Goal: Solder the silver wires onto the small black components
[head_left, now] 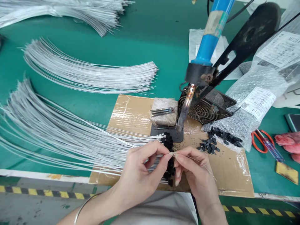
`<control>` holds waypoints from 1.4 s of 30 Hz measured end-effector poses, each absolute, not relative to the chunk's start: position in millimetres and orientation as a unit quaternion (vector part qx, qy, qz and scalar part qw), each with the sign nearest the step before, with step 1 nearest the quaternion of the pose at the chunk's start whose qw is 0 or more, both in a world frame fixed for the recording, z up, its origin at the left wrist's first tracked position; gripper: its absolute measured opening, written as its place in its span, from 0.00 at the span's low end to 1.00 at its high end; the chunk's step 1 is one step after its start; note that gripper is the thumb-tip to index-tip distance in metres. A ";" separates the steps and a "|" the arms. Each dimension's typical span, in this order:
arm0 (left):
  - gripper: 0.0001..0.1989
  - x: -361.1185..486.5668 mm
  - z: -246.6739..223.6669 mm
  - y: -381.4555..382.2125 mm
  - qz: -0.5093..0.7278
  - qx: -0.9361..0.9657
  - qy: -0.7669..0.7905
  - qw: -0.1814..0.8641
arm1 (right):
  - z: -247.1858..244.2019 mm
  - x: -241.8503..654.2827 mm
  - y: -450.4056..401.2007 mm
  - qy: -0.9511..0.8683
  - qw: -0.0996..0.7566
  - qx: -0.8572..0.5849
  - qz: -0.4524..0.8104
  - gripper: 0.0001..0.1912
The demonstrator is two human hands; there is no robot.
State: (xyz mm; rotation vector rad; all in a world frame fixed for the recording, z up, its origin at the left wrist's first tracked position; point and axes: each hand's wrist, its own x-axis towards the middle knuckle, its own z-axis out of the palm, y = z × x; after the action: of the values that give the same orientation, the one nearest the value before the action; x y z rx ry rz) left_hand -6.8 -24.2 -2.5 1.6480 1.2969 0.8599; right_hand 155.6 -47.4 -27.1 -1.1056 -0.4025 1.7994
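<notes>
My left hand (146, 165) pinches a thin pale wire, its thumb and forefinger meeting those of my right hand (194, 168). From my right hand's fingertips a fine strand (208, 170) curves out to the right. Beneath my hands lies a bundle of grey-white wires (77, 131) whose right ends carry black connectors (169, 142). A blue-handled soldering iron (206, 47) is held above the cardboard (126, 112), its tip end pointing down behind my hands. Loose black connector pieces (209, 145) lie right of my right hand.
Another wire bundle (93, 73) lies further back on the green table (164, 28). A fan (206, 106) and a pad with metal tips (164, 114) stand behind my hands. Plastic bags (253, 93), red-handled scissors (260, 142) and a pink cloth (289, 142) are at the right.
</notes>
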 end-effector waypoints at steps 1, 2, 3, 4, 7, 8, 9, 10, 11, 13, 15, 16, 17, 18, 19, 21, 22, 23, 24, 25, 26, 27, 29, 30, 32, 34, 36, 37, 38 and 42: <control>0.09 -6.4 -2.7 -24.3 0.344 0.657 0.520 0.424 | -27.1 155.7 -47.7 -0.165 0.476 -0.453 0.736 0.08; 0.09 -5.9 -3.2 -24.5 0.346 0.655 0.523 0.423 | -27.2 155.3 -48.0 -0.165 0.478 -0.453 0.734 0.08; 0.09 -5.3 -4.0 -25.0 0.347 0.652 0.528 0.420 | -27.5 154.5 -48.5 -0.165 0.482 -0.454 0.731 0.08; 0.09 -4.6 -4.9 -25.7 0.349 0.649 0.532 0.416 | -27.9 153.6 -48.9 -0.164 0.488 -0.455 0.727 0.08; 0.09 -2.7 -8.5 -28.4 0.354 0.647 0.540 0.405 | -29.7 150.5 -49.9 -0.157 0.505 -0.450 0.720 0.08; 0.09 -2.1 -9.6 -29.3 0.355 0.649 0.541 0.400 | -30.2 149.6 -50.1 -0.155 0.509 -0.448 0.719 0.07; 0.09 -1.6 -10.7 -30.2 0.356 0.651 0.542 0.394 | -30.8 148.7 -50.3 -0.152 0.513 -0.447 0.717 0.07; 0.09 -1.2 -11.7 -31.0 0.359 0.653 0.543 0.387 | -31.2 147.6 -50.5 -0.149 0.516 -0.446 0.716 0.06; 0.09 -0.8 -12.5 -31.7 0.360 0.655 0.545 0.380 | -31.7 146.3 -50.7 -0.145 0.520 -0.445 0.715 0.06; 0.09 0.0 -13.9 -32.9 0.363 0.656 0.550 0.368 | -32.4 142.6 -51.0 -0.130 0.529 -0.445 0.711 0.06; 0.09 0.9 -15.5 -34.1 0.366 0.656 0.551 0.364 | -32.9 137.8 -51.3 -0.113 0.542 -0.438 0.708 0.07; 0.09 1.3 -16.3 -34.6 0.368 0.654 0.551 0.364 | -33.1 135.4 -51.5 -0.105 0.549 -0.434 0.707 0.07; 0.09 1.7 -17.1 -35.1 0.370 0.653 0.551 0.365 | -33.3 133.3 -51.7 -0.099 0.556 -0.430 0.704 0.08; 0.09 2.1 -17.7 -35.5 0.372 0.651 0.552 0.365 | -33.4 131.6 -52.0 -0.096 0.561 -0.427 0.702 0.08; 0.09 2.4 -18.1 -35.8 0.375 0.649 0.552 0.367 | -33.6 130.7 -52.3 -0.097 0.564 -0.425 0.701 0.08; 0.09 2.7 -18.2 -35.6 0.384 0.642 0.549 0.373 | -34.2 131.1 -53.3 -0.106 0.565 -0.423 0.700 0.07; 0.09 2.7 -17.8 -35.2 0.389 0.637 0.547 0.379 | -34.6 132.3 -53.9 -0.115 0.562 -0.422 0.702 0.07; 0.09 2.6 -17.3 -34.7 0.392 0.631 0.546 0.387 | -35.2 134.0 -54.6 -0.125 0.559 -0.421 0.703 0.06; 0.09 2.4 -16.7 -34.2 0.393 0.625 0.546 0.397 | -35.9 136.1 -55.4 -0.137 0.557 -0.420 0.704 0.06; 0.09 2.2 -16.1 -33.8 0.392 0.619 0.546 0.406 | -36.6 138.1 -56.2 -0.148 0.555 -0.418 0.704 0.06; 0.09 1.9 -15.6 -33.6 0.389 0.614 0.547 0.415 | -37.4 140.1 -57.0 -0.157 0.553 -0.419 0.703 0.07; 0.09 1.6 -15.3 -33.6 0.387 0.612 0.547 0.420 | -38.0 141.6 -57.7 -0.166 0.552 -0.419 0.701 0.08; 0.09 1.3 -15.3 -34.2 0.385 0.611 0.546 0.425 | -39.0 143.5 -59.0 -0.178 0.554 -0.418 0.697 0.09; 0.09 1.1 -15.6 -34.7 0.384 0.611 0.546 0.425 | -39.1 143.9 -59.6 -0.183 0.555 -0.419 0.695 0.09; 0.09 1.1 -16.7 -35.7 0.381 0.613 0.546 0.424 | -39.1 143.8 -60.7 -0.187 0.557 -0.421 0.691 0.09; 0.09 1.2 -17.7 -36.5 0.381 0.617 0.547 0.419 | -38.9 143.4 -61.6 -0.187 0.559 -0.422 0.689 0.09; 0.09 1.3 -18.3 -36.9 0.381 0.620 0.547 0.413 | -39.0 143.4 -62.3 -0.186 0.561 -0.420 0.689 0.09; 0.09 1.4 -18.4 -37.0 0.382 0.622 0.547 0.411 | -39.3 143.5 -62.6 -0.185 0.562 -0.419 0.689 0.09; 0.09 1.6 -18.3 -37.1 0.382 0.622 0.547 0.409 | -39.7 143.6 -62.8 -0.185 0.562 -0.417 0.690 0.10; 0.09 2.4 -17.4 -36.5 0.380 0.623 0.548 0.409 | -40.9 142.8 -62.9 -0.182 0.562 -0.411 0.694 0.10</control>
State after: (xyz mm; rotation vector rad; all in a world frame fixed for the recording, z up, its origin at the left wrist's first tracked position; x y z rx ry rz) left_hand 2.4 -36.5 -17.4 1.5698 1.3815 0.9575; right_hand 142.8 -62.9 -40.9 -0.9674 -0.4284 1.6348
